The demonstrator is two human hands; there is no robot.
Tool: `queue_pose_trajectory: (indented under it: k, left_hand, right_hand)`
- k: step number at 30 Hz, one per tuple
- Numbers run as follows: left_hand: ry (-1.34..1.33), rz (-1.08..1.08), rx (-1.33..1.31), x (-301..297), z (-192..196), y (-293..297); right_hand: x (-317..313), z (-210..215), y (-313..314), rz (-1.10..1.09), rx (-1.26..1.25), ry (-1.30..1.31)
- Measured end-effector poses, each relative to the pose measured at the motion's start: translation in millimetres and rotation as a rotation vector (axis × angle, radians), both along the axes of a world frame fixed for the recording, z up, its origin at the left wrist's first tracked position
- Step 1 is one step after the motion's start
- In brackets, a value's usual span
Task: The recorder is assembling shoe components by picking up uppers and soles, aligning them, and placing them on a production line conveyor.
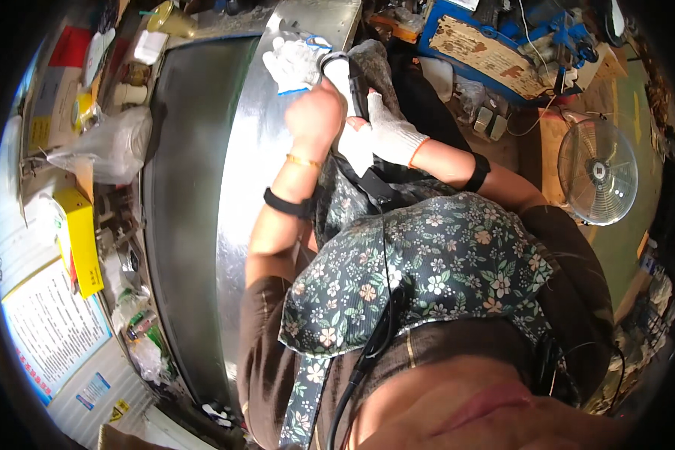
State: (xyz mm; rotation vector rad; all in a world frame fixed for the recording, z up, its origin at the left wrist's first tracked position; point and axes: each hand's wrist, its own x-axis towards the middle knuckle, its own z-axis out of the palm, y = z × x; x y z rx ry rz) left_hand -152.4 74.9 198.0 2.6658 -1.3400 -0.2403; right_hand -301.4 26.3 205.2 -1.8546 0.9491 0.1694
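Right of the loose glove (289,64), a black rod (358,96) points forward, nearer the right hand (394,137) than the left hand (315,114); I cannot tell either hand's grip.

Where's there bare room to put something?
The shiny metal strip between the dark panel and your left hand looks bare, nearer you than the white glove. Left of the panel, around the plastic bag and yellow box, it's crowded.
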Motion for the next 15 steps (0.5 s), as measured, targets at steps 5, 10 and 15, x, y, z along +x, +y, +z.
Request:
queue_pose_trajectory:
  k: [5,10,15]
  left_hand:
    - [-0.178,-0.258,0.107,34.1,7.7,-10.8]
    - [0.603,-0.227,-0.183,12.9,-4.0,54.8]
    - [0.031,-0.069,0.123,-31.9,15.0,58.3]
  right_hand:
    - [13.5,-26.4,2.2,-0.131,0.028,-0.141]
    - [-6.0,-68.0,-3.0,-0.345,0.251,-0.499]
    - [3.5,-47.4,11.2,-0.38,0.145,-0.422]
